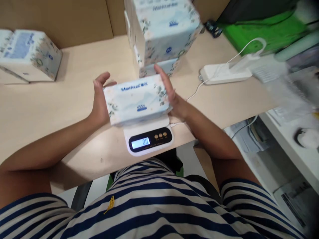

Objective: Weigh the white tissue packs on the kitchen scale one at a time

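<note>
Between my two hands is a pack of tissues [136, 99], white and pale blue with printed leaves and flowers. My left hand [101, 103] presses against its left end, and my right hand [171, 96] closes on its right end with fingers along the side. The pack is held over a white digital scale [127, 132], covering most of its platform. On the scale's black panel, the lit display [141, 142] reads 0.0. The pack's underside is hidden, so a gap above the platform is hard to judge.
Stacked tissue packs [169, 36] stand at the back middle of the wooden table [82, 69]. More packs [32, 56] lie at the left. A white power strip [226, 73] with cables sits to the right, near a green item [266, 31]. A cardboard panel [54, 20] rises behind.
</note>
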